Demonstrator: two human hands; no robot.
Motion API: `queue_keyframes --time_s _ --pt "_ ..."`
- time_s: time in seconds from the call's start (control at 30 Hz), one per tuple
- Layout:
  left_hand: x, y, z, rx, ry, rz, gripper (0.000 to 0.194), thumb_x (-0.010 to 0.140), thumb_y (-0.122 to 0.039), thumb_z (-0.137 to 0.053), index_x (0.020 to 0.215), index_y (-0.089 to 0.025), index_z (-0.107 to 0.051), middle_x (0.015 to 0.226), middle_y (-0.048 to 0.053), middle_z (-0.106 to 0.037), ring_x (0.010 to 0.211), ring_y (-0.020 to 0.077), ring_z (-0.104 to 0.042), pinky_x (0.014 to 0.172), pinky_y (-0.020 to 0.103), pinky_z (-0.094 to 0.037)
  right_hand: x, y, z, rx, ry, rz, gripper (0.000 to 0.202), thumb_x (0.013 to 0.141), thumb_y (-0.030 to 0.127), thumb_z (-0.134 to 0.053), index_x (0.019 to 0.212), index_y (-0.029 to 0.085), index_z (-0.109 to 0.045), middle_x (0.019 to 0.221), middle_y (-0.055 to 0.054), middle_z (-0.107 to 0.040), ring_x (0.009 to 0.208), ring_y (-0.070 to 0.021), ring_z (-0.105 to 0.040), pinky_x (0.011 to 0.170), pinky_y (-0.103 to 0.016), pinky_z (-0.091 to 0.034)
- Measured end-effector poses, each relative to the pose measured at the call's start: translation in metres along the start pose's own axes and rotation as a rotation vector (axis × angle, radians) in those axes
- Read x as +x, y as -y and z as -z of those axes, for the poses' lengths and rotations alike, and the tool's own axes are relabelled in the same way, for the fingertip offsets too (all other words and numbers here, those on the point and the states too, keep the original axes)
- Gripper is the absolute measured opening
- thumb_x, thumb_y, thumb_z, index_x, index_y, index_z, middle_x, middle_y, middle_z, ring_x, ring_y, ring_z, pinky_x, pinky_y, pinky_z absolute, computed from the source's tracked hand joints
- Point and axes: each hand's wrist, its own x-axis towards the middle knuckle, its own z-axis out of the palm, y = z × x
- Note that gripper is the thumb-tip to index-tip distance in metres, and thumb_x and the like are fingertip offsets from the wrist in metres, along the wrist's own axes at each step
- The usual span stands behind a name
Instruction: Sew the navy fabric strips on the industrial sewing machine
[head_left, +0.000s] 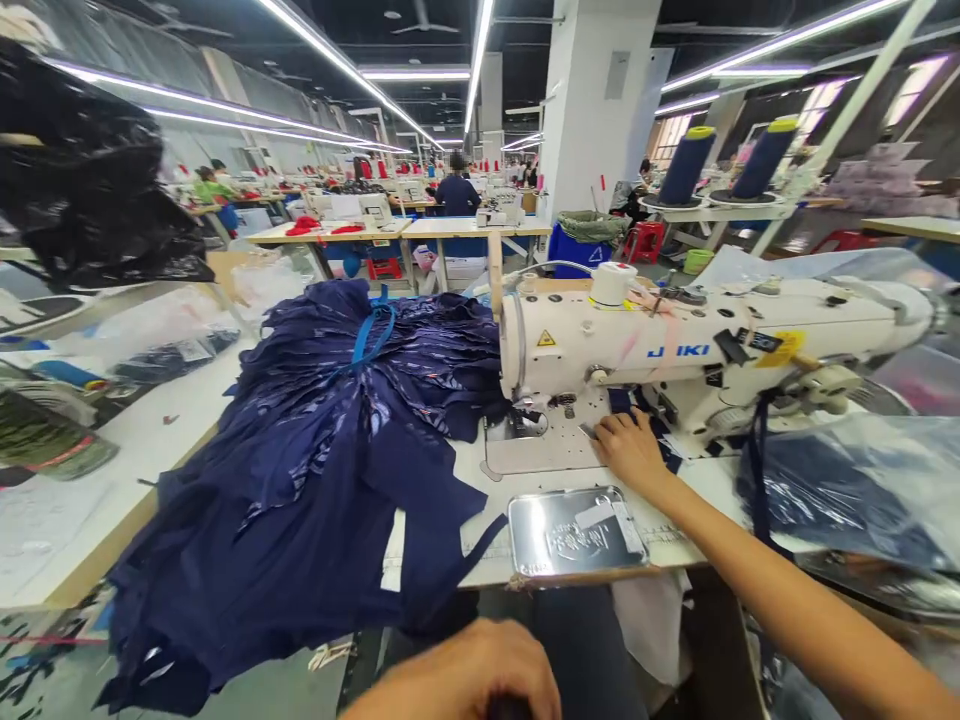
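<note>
- In the head view, reaching in with the right hand, low beneath the arm of the sewing machine, just beside a small dark cloth piece on the machine bed.
- Bent at the knuckles and slightly parted on that hand, fingers angled down toward the bed; impossible to tell whether pinching the cloth or merely resting near it.
- Near the bottom edge, curling the fingers of the left hand together around a dark item; too cut off and blurred to identify.
- To the left of the machine, heaped on the table and hanging over its front edge: a navy cloth bundle, gathered by a blue band.
- In front of the bed, lying flat: a shiny metal case. Farther right, dark cloth inside a clear plastic bag.
- Judging by this, busy with hand-positioning or picking up at the machine rather than guiding cloth under the needle.
- Called for by any further move, in judgement: a sure fingertip hold on the small piece, a low path clear of the machine arm, and a steady left grip, without snagging the loose navy strips.
</note>
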Motion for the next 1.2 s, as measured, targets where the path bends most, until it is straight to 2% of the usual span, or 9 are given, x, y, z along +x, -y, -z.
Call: queue_keyframes --time_s 0.07,0.13,0.27,0.4,0.53,0.6,0.77,0.93,1.2 --pt "0.008 -0.014 0.021 0.245 -0.132 0.128 0.016 0.085 -0.032 -0.045 0.087 -0.021 -0.057 0.089 0.003 -0.063 0.086 0.0141 -0.056 0.081 0.025 -0.04 0.006 0.002 0.007 0.027 0.079 -0.085 0.024 0.086 0.029 -0.043 0.08 0.015 -0.062 0.086 -0.012 -0.062 0.084 -0.0246 -0.052 0.082 -0.041 -0.032" --pt "0.025 -0.012 0.038 0.512 -0.232 0.25 0.014 0.084 -0.026 -0.047 0.092 -0.02 -0.057 0.09 0.003 -0.062 0.084 0.0157 -0.056 0.078 0.027 -0.041 0.016 0.002 0.013 0.084 0.198 -0.189 0.022 0.085 0.028 -0.045 0.084 0.014 -0.06 0.09 -0.014 -0.061 0.084 -0.0241 -0.053 0.076 -0.037 -0.033" --pt "0.066 0.011 0.06 0.917 -0.216 0.366 0.017 0.084 -0.021 -0.043 0.092 -0.016 -0.057 0.096 0.006 -0.061 0.082 0.0195 -0.057 0.075 0.032 -0.043 0.033 0.0 0.02 0.292 0.422 -0.285 0.009 0.08 0.023 -0.051 0.082 0.016 -0.056 0.089 -0.009 -0.061 0.078 -0.0205 -0.056 0.068 -0.03 -0.033" --pt "0.089 0.033 0.071 1.121 -0.181 0.408 0.02 0.085 -0.021 -0.041 0.094 -0.013 -0.057 0.102 0.009 -0.059 0.084 0.0221 -0.059 0.075 0.035 -0.045 0.041 -0.001 0.018 0.357 0.426 -0.262 0.009 0.081 0.023 -0.049 0.076 0.018 -0.054 0.078 -0.003 -0.061 0.071 -0.0172 -0.056 0.062 -0.026 -0.034" --pt "0.099 0.048 0.075 1.175 -0.209 0.378 0.023 0.085 -0.021 -0.04 0.098 -0.011 -0.057 0.105 0.012 -0.059 0.085 0.0234 -0.06 0.075 0.037 -0.046 0.051 0.009 0.01 0.514 0.197 -0.081 0.016 0.085 0.02 -0.042 0.077 0.017 -0.055 0.084 -0.005 -0.061 0.076 -0.0157 -0.055 0.066 -0.025 -0.038" --pt "0.105 0.054 0.075 1.183 -0.236 0.354 0.024 0.085 -0.021 -0.039 0.098 -0.01 -0.056 0.108 0.014 -0.058 0.088 0.0241 -0.059 0.075 0.037 -0.046 0.06 0.018 0.005 0.571 0.128 0.006 0.019 0.085 0.02 -0.042 0.075 0.016 -0.057 0.081 -0.006 -0.062 0.076 -0.0167 -0.056 0.067 -0.026 -0.04" --pt "0.117 0.065 0.075 1.172 -0.36 0.344 0.029 0.086 -0.025 -0.041 0.105 -0.008 -0.054 0.119 0.018 -0.052 0.093 0.0255 -0.059 0.078 0.038 -0.046 0.08 0.028 -0.01 0.525 0.2 0.08 0.022 0.084 0.015 -0.042 0.074 0.016 -0.062 0.074 -0.006 -0.065 0.075 -0.0179 -0.059 0.07 -0.028 -0.042" --pt "0.118 0.075 0.076 1.142 -0.447 0.327 0.034 0.085 -0.03 -0.041 0.108 -0.009 -0.054 0.126 0.019 -0.047 0.088 0.0245 -0.06 0.079 0.04 -0.045 0.079 0.021 -0.021 0.511 0.246 0.101 0.022 0.082 0.017 -0.043 0.071 0.017 -0.062 0.071 -0.004 -0.066 0.067 -0.0157 -0.059 0.065 -0.026 -0.043" --pt "0.127 0.08 0.084 1.194 -0.416 0.313 0.032 0.087 -0.029 -0.036 0.103 -0.008 -0.054 0.128 0.02 -0.047 0.095 0.0243 -0.059 0.079 0.037 -0.044 0.083 0.007 -0.019 0.47 0.327 0.1 0.017 0.079 0.021 -0.049 0.068 0.017 -0.062 0.065 -0.003 -0.065 0.064 -0.016 -0.058 0.064 -0.026 -0.044"
